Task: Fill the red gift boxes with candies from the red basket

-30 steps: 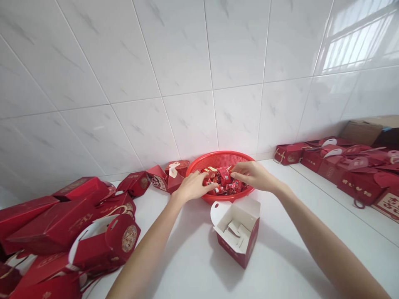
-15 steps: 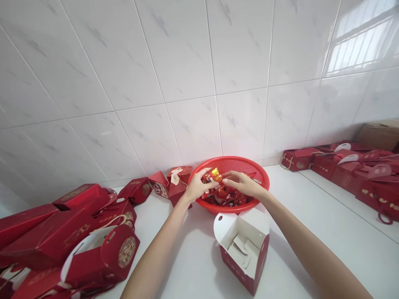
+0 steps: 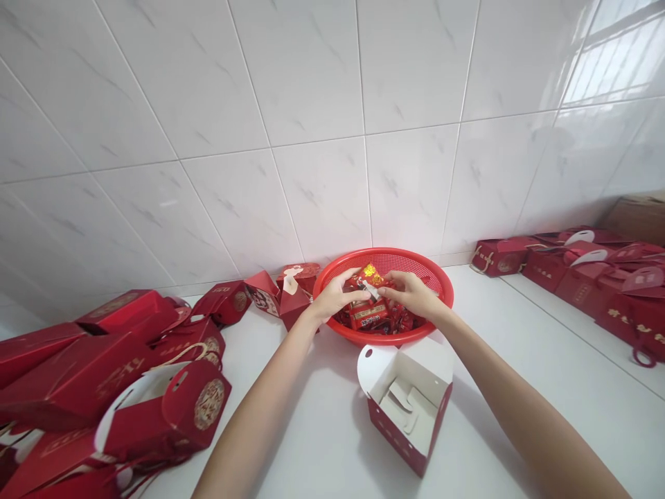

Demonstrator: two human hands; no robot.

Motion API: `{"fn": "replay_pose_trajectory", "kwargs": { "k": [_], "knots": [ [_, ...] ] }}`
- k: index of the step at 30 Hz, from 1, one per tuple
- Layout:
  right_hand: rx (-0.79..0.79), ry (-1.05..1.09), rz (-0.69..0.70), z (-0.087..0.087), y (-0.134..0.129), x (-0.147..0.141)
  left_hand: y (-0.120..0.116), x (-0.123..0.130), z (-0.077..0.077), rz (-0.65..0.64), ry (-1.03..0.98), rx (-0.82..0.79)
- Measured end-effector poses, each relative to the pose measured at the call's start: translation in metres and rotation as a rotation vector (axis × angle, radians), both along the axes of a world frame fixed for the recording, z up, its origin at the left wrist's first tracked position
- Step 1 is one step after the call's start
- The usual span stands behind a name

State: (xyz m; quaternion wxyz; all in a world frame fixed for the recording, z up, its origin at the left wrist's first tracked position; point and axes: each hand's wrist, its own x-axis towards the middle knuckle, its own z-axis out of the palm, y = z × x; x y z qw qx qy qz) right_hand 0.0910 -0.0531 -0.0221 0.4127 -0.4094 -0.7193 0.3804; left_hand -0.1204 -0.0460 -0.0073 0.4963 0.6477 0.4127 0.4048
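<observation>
Both hands are over a red plastic colander (image 3: 444, 277) filled with sweets in red wrappers (image 3: 368, 319). My left hand (image 3: 332, 299), on the left side, has its thumb and fingers closed round wrapped candies (image 3: 370, 273), one with a shiny gold end. From the right, my right hand (image 3: 414, 296) pinches at the same small bunch, where a whitish wrapper shows between the two hands. The fingertips partly hide what each one grips. In front of the colander stands an open red box (image 3: 397, 433) with a white inside; only its folded bottom flaps show within.
Several red gift boxes (image 3: 171, 409) lie piled at the left. Smaller patterned boxes (image 3: 296, 298) sit beside the colander. More closed red boxes (image 3: 561, 270) stand in rows at the right, with a brown carton (image 3: 636, 218) behind. A tiled wall (image 3: 322, 201) backs the white tabletop (image 3: 296, 443).
The gold-ended candy has shifted slightly to the right within my hands, and a whitish wrapper now shows between them. The view has tilted down a little. The open box has not moved.
</observation>
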Motion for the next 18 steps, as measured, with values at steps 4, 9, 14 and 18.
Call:
{"fn": "replay_pose_trajectory", "kwargs": {
  "k": [4, 9, 14, 18],
  "knots": [
    [-0.098, 0.208, -0.176, 0.0, 0.0, 0.002, 0.003, -0.003, -0.003, -0.018, -0.061, -0.032],
    [0.025, 0.143, -0.567, 0.003, -0.004, 0.004, 0.006, -0.006, -0.009, 0.317, -0.223, 0.159],
    [-0.164, 0.172, -0.259, 0.011, -0.01, -0.002, 0.005, 0.005, -0.007, 0.28, -0.163, 0.344],
    [-0.352, 0.315, 0.003, 0.011, -0.012, 0.0, -0.002, 0.024, -0.002, -0.128, -0.052, 0.375]
  ]
}}
